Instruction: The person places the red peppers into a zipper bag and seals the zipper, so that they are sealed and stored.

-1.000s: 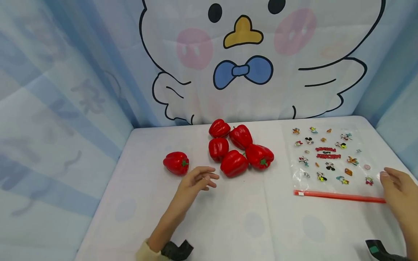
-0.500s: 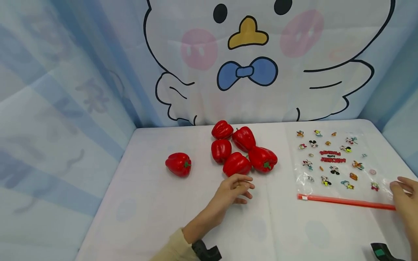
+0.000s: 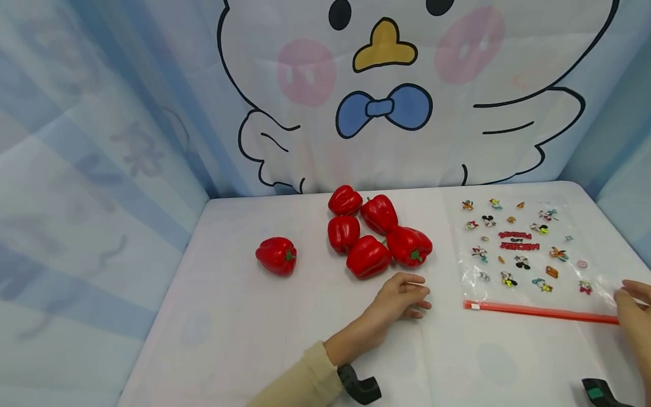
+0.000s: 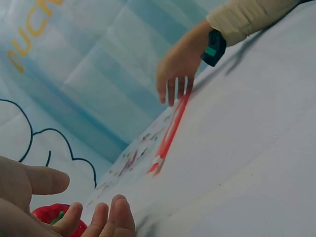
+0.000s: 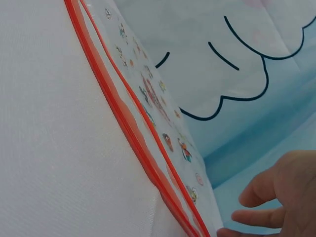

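Observation:
My left hand [image 3: 399,299] is over the white table just in front of the red bell peppers, fingers loosely bent and holding nothing. In the left wrist view its thumb and fingers [image 4: 121,217] stand apart, overlapping a red pepper [image 4: 49,213]. Several glossy red bell peppers [image 3: 368,257] are grouped at the back middle, and a single bell pepper [image 3: 277,256] lies apart to their left. To the right is a clear zip bag [image 3: 524,265] with cartoon prints and a red zip strip [image 3: 539,312]. My right hand [image 3: 636,311] is at its near right corner, fingers relaxed, with the thumb apart in the right wrist view.
The white-covered table [image 3: 213,339] ends at the back against a curtain [image 3: 315,147] printed with a cartoon bird. Blue and white curtains [image 3: 96,226] also hang along the left and right sides.
My left hand has moved right, from beside the lone pepper to in front of the grouped peppers' right end. My right hand stays by the bag corner. The peppers and bag lie as before.

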`<state>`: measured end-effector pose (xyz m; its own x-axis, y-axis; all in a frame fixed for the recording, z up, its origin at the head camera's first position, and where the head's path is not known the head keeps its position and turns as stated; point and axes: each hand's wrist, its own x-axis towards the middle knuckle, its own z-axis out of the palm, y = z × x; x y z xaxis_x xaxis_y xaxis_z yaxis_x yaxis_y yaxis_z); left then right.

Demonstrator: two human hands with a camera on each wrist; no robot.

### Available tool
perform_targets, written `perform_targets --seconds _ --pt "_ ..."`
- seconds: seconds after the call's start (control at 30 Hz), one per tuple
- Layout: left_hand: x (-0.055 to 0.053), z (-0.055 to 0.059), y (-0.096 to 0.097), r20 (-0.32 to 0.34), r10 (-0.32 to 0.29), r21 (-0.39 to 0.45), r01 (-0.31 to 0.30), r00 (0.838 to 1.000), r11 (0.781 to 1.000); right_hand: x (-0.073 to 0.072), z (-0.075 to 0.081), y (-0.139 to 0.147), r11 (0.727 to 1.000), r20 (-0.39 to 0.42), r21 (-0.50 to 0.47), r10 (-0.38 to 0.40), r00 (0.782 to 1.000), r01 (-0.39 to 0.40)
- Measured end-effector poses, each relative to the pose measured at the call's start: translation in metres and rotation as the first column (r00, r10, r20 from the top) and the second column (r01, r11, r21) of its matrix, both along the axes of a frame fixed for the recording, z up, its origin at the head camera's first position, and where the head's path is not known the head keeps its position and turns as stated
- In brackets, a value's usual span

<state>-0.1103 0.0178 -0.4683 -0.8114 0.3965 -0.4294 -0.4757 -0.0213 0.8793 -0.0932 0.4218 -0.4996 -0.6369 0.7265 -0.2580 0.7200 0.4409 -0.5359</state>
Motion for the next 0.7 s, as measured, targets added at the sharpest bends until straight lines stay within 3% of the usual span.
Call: perform_targets --seconds 0.27,0.4,0.53,0.7 --pt "-0.014 0.001 0.018 0.11 0.034 0.063 -0.041 0.993 0.997 0.0 -0.007 0.01 0.999 0.003 0.011 0.045 0.999 -0.045" --pt "-0.019 -0.001 0.029 0.08 0.084 0.059 -0.089 0.993 0.994 -0.004 -0.009 0.013 0.997 -0.032 0.044 0.057 0.998 -0.055" --pt "-0.02 -0.001 0.043 0.027 0.129 0.002 -0.129 0.991 0.992 -0.004 -0.015 0.018 0.995 -0.04 0.06 0.079 0.996 -0.077" --pt "-0.018 0.006 0.06 -0.023 0.088 -0.101 -0.09 0.996 0.991 0.0 -0.018 0.025 0.995 -0.017 0.042 0.092 0.996 -0.091"
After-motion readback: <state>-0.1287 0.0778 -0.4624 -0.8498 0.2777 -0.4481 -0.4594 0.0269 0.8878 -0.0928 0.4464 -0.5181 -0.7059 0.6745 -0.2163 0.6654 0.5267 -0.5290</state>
